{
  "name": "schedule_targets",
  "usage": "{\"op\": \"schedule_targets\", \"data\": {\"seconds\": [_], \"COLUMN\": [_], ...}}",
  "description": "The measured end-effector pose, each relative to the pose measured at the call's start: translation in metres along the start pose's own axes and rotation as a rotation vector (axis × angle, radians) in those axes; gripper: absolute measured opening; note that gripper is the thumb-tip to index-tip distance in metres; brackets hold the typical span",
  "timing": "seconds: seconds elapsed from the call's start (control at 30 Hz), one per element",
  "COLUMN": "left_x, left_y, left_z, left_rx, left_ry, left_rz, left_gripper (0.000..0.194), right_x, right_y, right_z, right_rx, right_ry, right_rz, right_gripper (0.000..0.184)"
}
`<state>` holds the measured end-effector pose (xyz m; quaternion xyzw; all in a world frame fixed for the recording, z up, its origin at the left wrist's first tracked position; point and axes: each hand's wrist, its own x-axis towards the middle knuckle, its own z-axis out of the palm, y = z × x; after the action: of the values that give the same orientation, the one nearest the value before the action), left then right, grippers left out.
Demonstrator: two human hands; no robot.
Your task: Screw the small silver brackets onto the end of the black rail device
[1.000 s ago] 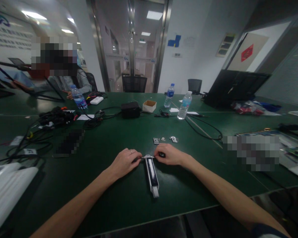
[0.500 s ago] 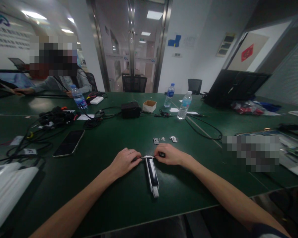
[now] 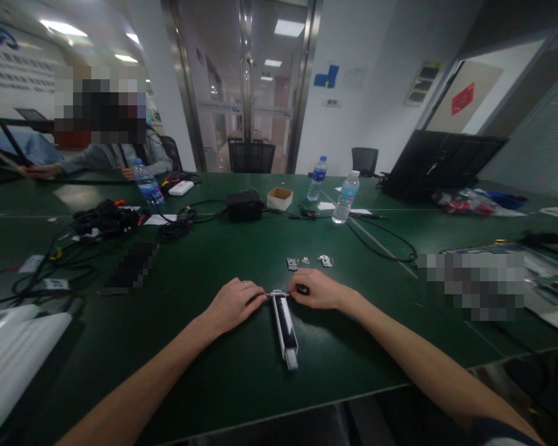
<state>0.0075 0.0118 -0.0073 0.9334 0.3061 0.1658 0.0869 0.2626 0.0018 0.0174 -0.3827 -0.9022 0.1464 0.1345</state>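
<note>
A long, slim white device with a dark glossy face (image 3: 285, 322) lies on the green table, its narrow pale end toward me. Across its far end runs a thin metal rod (image 3: 279, 294). My left hand (image 3: 235, 303) is closed in a pinch at the rod's left end. At the right end my right hand (image 3: 318, 289) is closed around a small tool with a black round handle (image 3: 303, 289); its tip is hidden by the fingers. Just beyond lie two metal brackets (image 3: 292, 264) (image 3: 326, 261) with small rings (image 3: 305, 261) between them.
A phone (image 3: 129, 267) and tangled black cables (image 3: 106, 220) lie left, behind white casings (image 3: 28, 353). Farther back are a black box (image 3: 244, 205), an open carton (image 3: 279, 199) and water bottles (image 3: 346, 198). A person (image 3: 144, 152) sits across at left, holding a dark frame.
My left fingertips have shifted very slightly at the rod's end; my right hand and the device stay in place. Across the table, the person has tilted and moved the dark frame.
</note>
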Motion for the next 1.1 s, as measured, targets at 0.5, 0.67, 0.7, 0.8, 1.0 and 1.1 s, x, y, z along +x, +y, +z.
{"op": "schedule_targets", "data": {"seconds": [0.5,0.67,0.7,0.8,1.0,1.1], "left_x": [0.0019,0.0023,0.0021,0.0013,0.0021,0.0024], "left_y": [0.0075,0.0062,0.0057,0.0049,0.0073,0.0084], "left_z": [-0.0022,0.0004,0.0012,0.0031,0.0026,0.0018], "left_rx": [0.013,0.023,0.023,0.02,0.005,-0.009], "left_ry": [-0.029,-0.029,-0.026,-0.025,-0.037,-0.045], "left_rz": [-0.026,-0.027,-0.025,-0.024,-0.045,-0.056], "left_gripper": [0.023,0.023,0.023,0.023,0.022,0.022], "right_x": [0.0005,0.0008,0.0008,0.0009,0.0004,0.0003], "right_y": [0.0,0.0003,0.0008,0.0026,0.0039,0.0026], "right_z": [0.0007,0.002,0.0026,0.0045,0.0055,0.004], "right_rx": [0.011,0.003,0.001,0.008,0.005,0.012], "right_ry": [-0.015,-0.002,0.002,0.009,0.013,0.003], "right_rz": [-0.004,-0.005,-0.006,-0.017,-0.01,-0.005], "right_gripper": [0.007,0.006,0.006,0.006,0.006,0.007]}}
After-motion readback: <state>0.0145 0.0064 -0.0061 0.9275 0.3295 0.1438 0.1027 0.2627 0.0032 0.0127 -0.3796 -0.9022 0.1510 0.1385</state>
